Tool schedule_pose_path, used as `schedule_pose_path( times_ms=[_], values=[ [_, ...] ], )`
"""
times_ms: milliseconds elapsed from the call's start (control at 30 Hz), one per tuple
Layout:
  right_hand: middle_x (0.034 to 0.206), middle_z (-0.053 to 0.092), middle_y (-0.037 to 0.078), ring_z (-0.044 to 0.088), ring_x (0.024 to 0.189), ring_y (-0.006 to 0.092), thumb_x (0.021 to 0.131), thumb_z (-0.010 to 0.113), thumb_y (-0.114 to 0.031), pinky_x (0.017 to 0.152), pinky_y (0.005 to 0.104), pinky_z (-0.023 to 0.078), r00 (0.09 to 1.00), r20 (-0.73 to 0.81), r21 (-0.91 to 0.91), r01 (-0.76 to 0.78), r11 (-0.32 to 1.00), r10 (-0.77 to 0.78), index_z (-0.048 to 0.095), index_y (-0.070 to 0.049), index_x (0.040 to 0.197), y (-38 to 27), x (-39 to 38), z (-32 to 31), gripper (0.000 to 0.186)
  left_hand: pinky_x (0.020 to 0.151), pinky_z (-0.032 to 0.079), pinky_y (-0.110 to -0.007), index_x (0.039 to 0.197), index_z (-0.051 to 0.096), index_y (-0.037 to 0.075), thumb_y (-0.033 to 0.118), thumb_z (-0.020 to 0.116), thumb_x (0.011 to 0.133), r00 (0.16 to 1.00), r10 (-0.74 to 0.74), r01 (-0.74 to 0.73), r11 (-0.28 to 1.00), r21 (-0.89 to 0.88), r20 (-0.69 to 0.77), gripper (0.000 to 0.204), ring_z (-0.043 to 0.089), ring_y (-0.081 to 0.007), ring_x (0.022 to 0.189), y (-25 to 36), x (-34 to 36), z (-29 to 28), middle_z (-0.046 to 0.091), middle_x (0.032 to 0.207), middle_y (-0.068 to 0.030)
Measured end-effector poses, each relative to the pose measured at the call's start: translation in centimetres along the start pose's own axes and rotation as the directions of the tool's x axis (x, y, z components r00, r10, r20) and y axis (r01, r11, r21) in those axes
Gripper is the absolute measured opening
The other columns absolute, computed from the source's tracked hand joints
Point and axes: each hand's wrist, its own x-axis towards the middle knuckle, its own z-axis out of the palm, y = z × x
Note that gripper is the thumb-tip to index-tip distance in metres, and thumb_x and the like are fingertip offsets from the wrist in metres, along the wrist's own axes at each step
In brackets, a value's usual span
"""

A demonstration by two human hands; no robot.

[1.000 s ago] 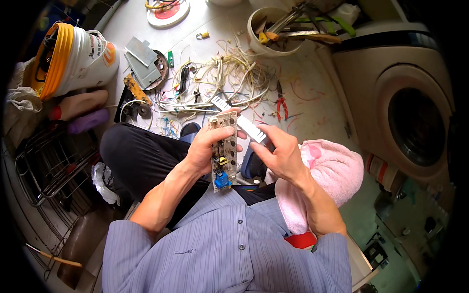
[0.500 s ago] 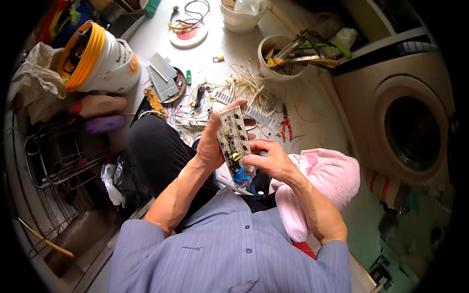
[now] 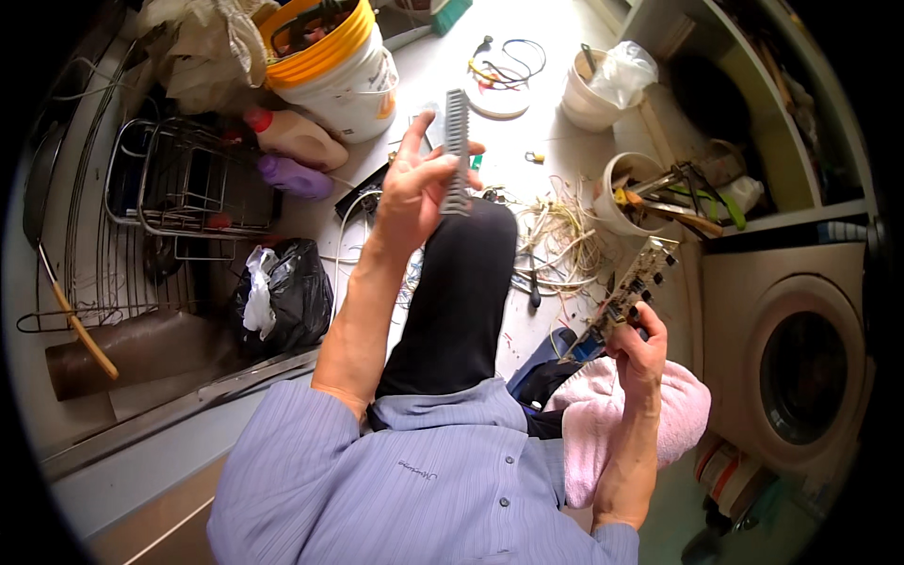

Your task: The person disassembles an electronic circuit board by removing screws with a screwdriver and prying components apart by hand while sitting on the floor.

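A long grey finned heat sink (image 3: 456, 151) stands upright in my left hand (image 3: 414, 193). The thumb and fingers close on its lower half, while the index finger points away from it. My right hand (image 3: 640, 344) grips a circuit board (image 3: 633, 290) by its lower part, with the board tilted and dark components showing along its face. The two hands are far apart, the left above my knee and the right over a pink towel (image 3: 678, 405). A tangle of pale wires (image 3: 565, 231) lies on the floor between them.
Orange-rimmed white bucket (image 3: 344, 89), bottles (image 3: 297, 141), wire rack (image 3: 188, 188) and black bag (image 3: 301, 292) stand at left. At right are a tool-filled bucket (image 3: 621, 207), another white bucket (image 3: 589, 99) and a washing machine (image 3: 744, 282). A coiled cable (image 3: 513, 66) lies at the back.
Both hands were together at the circuit board. Now my right hand has it off to the right, and my left hand has moved up and left, holding the heat sink. The view has shifted too.
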Motion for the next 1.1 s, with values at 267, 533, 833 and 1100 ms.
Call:
schedule_pose_path(
  times_ms=[267,533,833,1100],
  values=[
    [0.072,0.053,-0.002,0.046,0.059,0.0062,0.088,0.064,0.001,0.052,0.0226,0.035,0.999,-0.018,-0.007,-0.033,0.999,0.033,0.062,-0.002,0.095,1.4,1.6,0.5,0.008,0.063,0.058,-0.033,0.116,0.06,-0.003,0.019,0.063,0.095,0.582,-0.481,0.523,0.839,-0.151,-0.655,0.03,0.07,-0.0237,0.082,-10.1,-6.4,-30.6,0.069,0.103,-0.0143],
    [0.071,0.053,-0.002,0.047,0.058,0.0058,0.089,0.066,-0.002,0.052,0.0222,0.037,0.991,-0.083,-0.109,-0.111,0.988,0.102,0.063,-0.002,0.098,2.6,2.8,0.8,0.009,0.061,0.056,-0.035,0.12,0.057,0.0,0.015,0.061,0.098,0.426,-0.483,0.445,0.848,-0.288,-0.765,0.027,0.068,-0.026,0.087,-15.3,-13.1,-36.4,0.066,0.105,-0.0156],
    [0.075,0.056,-0.002,0.049,0.057,0.0057,0.091,0.066,-0.005,0.052,0.0208,0.038,0.985,-0.062,-0.157,-0.168,0.973,0.16,0.061,-0.003,0.098,3.2,4.8,2.1,0.008,0.059,0.053,-0.034,0.124,0.056,0.003,0.018,0.064,0.097,0.396,-0.496,0.506,0.82,-0.268,-0.773,0.032,0.067,-0.0241,0.085,-16.1,-11.7,-39.0,0.067,0.104,-0.0138],
    [0.073,0.054,-0.003,0.046,0.057,0.0055,0.09,0.067,-0.004,0.051,0.0213,0.036,0.988,-0.035,-0.2,-0.152,0.968,0.148,0.062,-0.003,0.099,3.8,5.0,2.0,0.01,0.061,0.052,-0.034,0.119,0.058,0.005,0.019,0.07,0.094,0.395,-0.503,0.472,0.829,-0.3,-0.768,0.031,0.067,-0.0233,0.086,-16.3,-13.1,-39.0,0.068,0.107,-0.0121]
  ],
)
